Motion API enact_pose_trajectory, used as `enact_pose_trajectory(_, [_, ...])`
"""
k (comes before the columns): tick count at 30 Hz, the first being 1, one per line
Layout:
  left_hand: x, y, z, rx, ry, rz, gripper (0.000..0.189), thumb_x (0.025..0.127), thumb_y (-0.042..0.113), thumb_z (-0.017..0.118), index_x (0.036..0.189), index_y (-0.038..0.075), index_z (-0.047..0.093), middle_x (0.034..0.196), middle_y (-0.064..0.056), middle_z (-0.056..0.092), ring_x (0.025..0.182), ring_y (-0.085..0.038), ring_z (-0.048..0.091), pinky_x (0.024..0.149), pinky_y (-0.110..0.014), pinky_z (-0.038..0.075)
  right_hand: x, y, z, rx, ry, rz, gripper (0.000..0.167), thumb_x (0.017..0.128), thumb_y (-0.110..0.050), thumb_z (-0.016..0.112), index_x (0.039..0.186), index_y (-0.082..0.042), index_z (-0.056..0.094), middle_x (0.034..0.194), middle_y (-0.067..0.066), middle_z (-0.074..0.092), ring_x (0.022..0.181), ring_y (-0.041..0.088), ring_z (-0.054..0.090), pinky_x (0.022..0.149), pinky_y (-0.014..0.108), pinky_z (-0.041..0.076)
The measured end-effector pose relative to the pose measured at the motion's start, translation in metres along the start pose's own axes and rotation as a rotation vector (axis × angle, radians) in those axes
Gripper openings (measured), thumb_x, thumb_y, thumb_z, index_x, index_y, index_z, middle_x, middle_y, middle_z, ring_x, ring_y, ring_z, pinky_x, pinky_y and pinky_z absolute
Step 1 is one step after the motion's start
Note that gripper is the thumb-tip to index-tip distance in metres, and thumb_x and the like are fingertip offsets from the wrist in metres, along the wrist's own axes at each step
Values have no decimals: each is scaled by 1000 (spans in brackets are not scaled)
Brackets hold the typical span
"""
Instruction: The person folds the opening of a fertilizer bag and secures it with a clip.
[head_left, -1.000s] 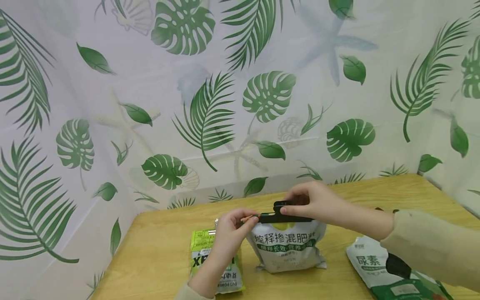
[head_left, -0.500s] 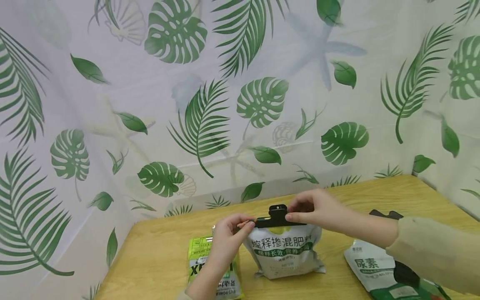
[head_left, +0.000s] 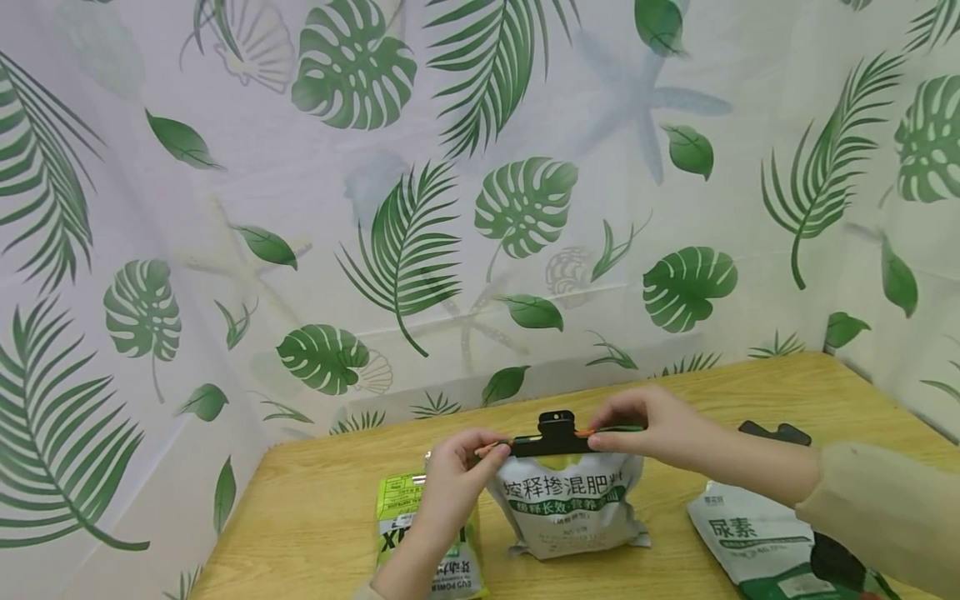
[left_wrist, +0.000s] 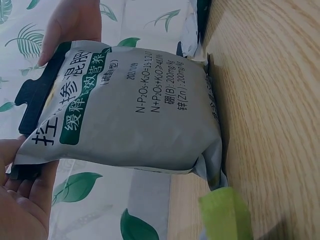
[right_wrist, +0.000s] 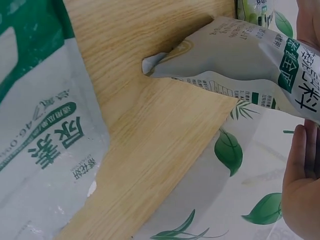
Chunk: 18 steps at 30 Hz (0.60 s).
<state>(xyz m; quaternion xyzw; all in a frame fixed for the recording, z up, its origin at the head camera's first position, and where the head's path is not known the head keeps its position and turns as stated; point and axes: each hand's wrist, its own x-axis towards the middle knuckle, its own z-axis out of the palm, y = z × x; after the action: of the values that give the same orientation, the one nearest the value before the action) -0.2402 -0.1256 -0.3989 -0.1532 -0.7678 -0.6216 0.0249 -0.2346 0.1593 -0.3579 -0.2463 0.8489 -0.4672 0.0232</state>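
Judging remotely, I'd expect the white bag [head_left: 573, 512] to feel soft and fairly heavy; left hand [head_left: 463, 460] and right hand [head_left: 647, 422] pinch its black clip [head_left: 553, 443] near opposite ends, probably the firmest hold.

The plump silver-white plastic pouch [left_wrist: 125, 115] reads 控释掺混肥料, its green band 缓释 and 营养; lower down I see 硼(B) and 锌(Zn), both 200mg/kg. The white-and-green plastic pouch [right_wrist: 55, 130] says 尿素; on the lime-and-white plastic packet [head_left: 397, 500] I make out POWER.

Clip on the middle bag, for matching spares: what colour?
The clip is black, clearest in the head view.
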Motion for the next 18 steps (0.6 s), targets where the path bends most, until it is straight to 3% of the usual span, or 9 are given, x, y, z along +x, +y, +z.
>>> enact_pose_trajectory(3, [0,0,1,-2,1,-6,16,99,8,74,109,-4,78,112,-18,77,75,1,57,66,-14,47,-5,4,-1,-30,10,25,24,95,-25,81,111,-7,79,118,9,77,100,10,66,81,28,56])
enact_pose_trajectory(6, [0,0,1,-9,3,-14,16,99,9,74,109,-4,77,108,-15,77,77,0,58,68,-14,48,-8,7,1,-25,15,68,28,94,-28,83,113,-7,78,120,11,74,84,8,58,69,27,51])
enact_pose_trajectory(10, [0,-1,1,-9,3,-17,16,99,9,74,108,-4,77,103,-11,77,78,-1,58,69,-15,48,-11,10,3,25,5,135,39,91,-29,85,119,-4,75,97,7,71,63,9,42,56,27,39])
enact_pose_trajectory(13, [1,-1,1,-8,4,-16,16,99,9,74,108,-4,78,101,-8,77,79,-1,59,70,-15,48,-13,12,4,37,3,156,52,91,-29,86,127,4,71,94,6,71,68,10,51,59,26,46])
enact_pose_trajectory(18, [0,-3,2,-20,4,-13,15,99,8,74,107,-4,78,101,-10,77,77,-1,59,69,-15,48,-16,16,6,14,8,185,74,91,-28,87,143,14,56,106,11,75,81,17,60,66,28,53])
